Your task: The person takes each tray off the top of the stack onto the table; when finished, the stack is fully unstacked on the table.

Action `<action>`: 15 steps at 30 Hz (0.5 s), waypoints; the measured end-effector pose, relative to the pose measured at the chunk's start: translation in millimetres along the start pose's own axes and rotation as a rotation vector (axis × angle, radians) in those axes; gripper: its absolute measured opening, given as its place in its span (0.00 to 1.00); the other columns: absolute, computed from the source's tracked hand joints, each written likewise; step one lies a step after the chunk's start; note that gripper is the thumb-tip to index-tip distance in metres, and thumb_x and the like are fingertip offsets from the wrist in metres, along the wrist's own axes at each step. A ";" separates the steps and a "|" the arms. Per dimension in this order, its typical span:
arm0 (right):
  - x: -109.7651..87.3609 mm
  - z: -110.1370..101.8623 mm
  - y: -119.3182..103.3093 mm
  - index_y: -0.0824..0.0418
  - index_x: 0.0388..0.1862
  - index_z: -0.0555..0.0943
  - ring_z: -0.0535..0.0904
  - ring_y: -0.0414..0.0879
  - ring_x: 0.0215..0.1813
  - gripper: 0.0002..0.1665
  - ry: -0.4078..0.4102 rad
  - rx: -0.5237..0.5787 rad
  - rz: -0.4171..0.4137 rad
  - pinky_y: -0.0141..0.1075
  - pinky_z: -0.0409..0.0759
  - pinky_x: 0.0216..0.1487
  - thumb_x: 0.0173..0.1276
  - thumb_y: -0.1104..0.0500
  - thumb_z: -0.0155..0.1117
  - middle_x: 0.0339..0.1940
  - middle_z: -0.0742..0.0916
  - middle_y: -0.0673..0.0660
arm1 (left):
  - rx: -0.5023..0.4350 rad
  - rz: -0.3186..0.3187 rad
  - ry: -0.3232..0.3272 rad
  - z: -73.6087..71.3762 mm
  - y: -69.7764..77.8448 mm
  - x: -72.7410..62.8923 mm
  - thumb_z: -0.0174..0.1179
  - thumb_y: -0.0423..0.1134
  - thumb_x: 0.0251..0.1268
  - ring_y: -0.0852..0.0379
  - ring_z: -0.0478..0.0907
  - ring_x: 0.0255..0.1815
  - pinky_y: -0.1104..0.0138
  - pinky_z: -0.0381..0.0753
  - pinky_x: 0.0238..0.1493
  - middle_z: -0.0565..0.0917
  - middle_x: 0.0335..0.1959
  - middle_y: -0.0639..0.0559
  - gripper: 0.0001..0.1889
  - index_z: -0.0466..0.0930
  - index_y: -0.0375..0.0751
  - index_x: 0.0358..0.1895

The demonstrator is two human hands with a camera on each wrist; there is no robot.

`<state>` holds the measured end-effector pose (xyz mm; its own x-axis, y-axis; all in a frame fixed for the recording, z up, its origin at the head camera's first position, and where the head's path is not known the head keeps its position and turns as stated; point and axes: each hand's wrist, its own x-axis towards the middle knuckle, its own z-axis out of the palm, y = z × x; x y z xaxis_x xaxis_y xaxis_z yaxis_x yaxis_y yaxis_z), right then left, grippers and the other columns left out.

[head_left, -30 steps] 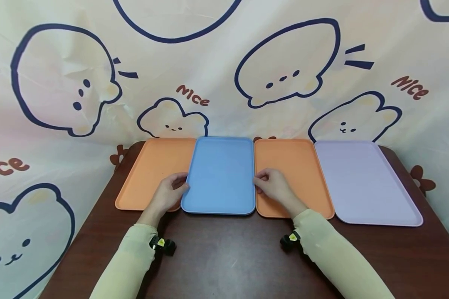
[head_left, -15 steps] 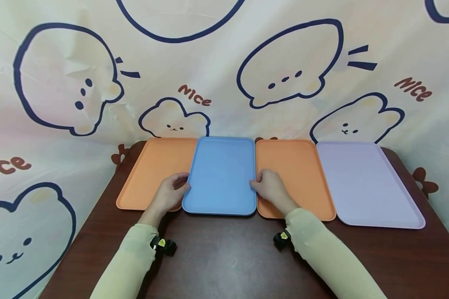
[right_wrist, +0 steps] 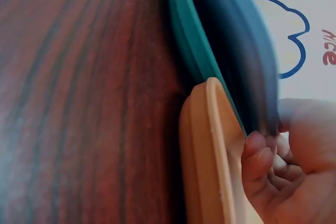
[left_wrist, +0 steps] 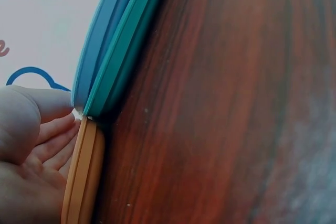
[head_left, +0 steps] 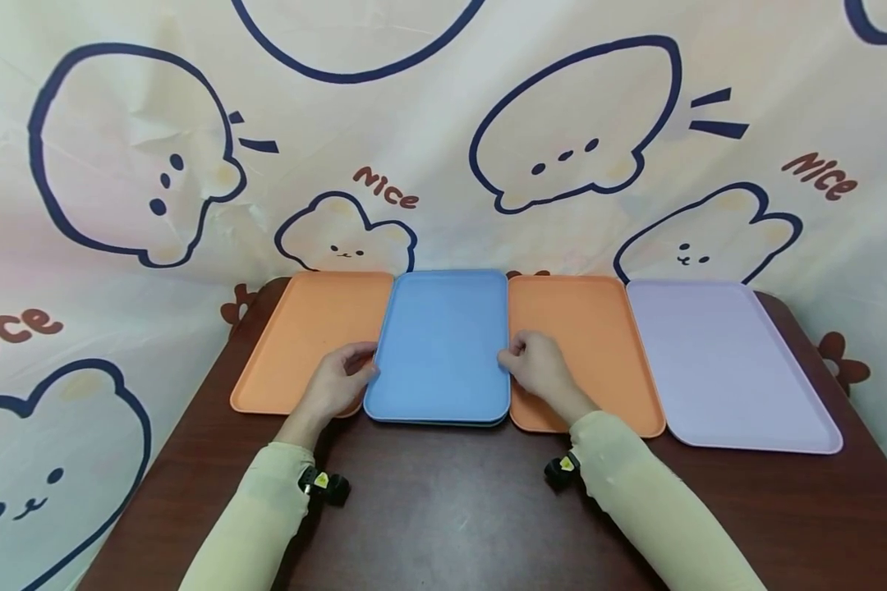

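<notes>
A blue rectangular tray (head_left: pixel 442 345) lies over a green tray (left_wrist: pixel 119 59), whose front rim barely shows in the head view. My left hand (head_left: pixel 334 382) holds the blue tray's left edge, thumb at the rim and fingers lower down beside it. On the other side, my right hand (head_left: pixel 538 365) pinches the right edge between thumb and curled fingers. In the right wrist view, a dark gap separates the raised blue tray (right_wrist: pixel 244 40) from the green one (right_wrist: pixel 191 30); the gap is narrower in the left wrist view.
Orange trays flank the stack, one at left (head_left: pixel 325 320) and one at right (head_left: pixel 580 328), both close against it. A lavender tray (head_left: pixel 724 361) lies at far right. All sit on a dark brown table (head_left: pixel 443 509) before a cartoon-printed curtain (head_left: pixel 443 148).
My right hand has moved onto the blue tray's right edge and gripped it. The blue tray's right side has risen slightly, and a green rim shows beneath. My left hand stays at the left edge.
</notes>
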<state>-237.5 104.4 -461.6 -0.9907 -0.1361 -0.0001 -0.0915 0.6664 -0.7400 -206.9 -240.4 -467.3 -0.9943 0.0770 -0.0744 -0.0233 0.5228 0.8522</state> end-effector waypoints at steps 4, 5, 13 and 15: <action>-2.8 -5.3 0.1 0.60 0.27 0.79 0.74 0.44 0.22 0.07 0.044 0.014 0.001 0.35 0.72 0.29 0.66 0.62 0.63 0.17 0.78 0.50 | -0.019 -0.004 -0.016 0.4 1.3 0.1 0.59 0.33 0.82 0.35 0.70 0.81 0.43 0.71 0.81 0.75 0.77 0.31 0.25 0.72 0.30 0.77; -3.3 -6.8 0.6 0.61 0.30 0.80 0.76 0.44 0.23 0.06 0.044 0.023 0.015 0.35 0.74 0.29 0.67 0.62 0.64 0.19 0.80 0.52 | -0.023 -0.005 -0.018 0.2 1.4 0.1 0.59 0.33 0.82 0.35 0.70 0.81 0.43 0.70 0.81 0.75 0.77 0.31 0.26 0.72 0.30 0.77; -5.1 -17.0 10.4 0.68 0.54 0.88 0.89 0.53 0.42 0.18 0.130 0.123 0.136 0.34 0.84 0.39 0.71 0.59 0.64 0.43 0.92 0.64 | -0.023 -0.003 -0.014 -1.2 0.8 -0.1 0.58 0.33 0.82 0.35 0.72 0.80 0.44 0.72 0.80 0.76 0.76 0.31 0.25 0.72 0.29 0.77; -6.6 -19.1 14.7 0.68 0.57 0.88 0.90 0.55 0.46 0.20 0.162 0.153 0.147 0.34 0.85 0.41 0.72 0.59 0.62 0.47 0.93 0.65 | -0.020 0.004 -0.013 -1.1 1.5 -0.2 0.58 0.33 0.82 0.35 0.72 0.80 0.44 0.72 0.80 0.76 0.76 0.31 0.25 0.72 0.29 0.77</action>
<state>-234.3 129.1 -459.6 -0.9966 0.0810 -0.0166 0.0586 0.5503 -0.8329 -206.9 -240.6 -465.4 -0.9929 0.0904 -0.0774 -0.0213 0.5052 0.8628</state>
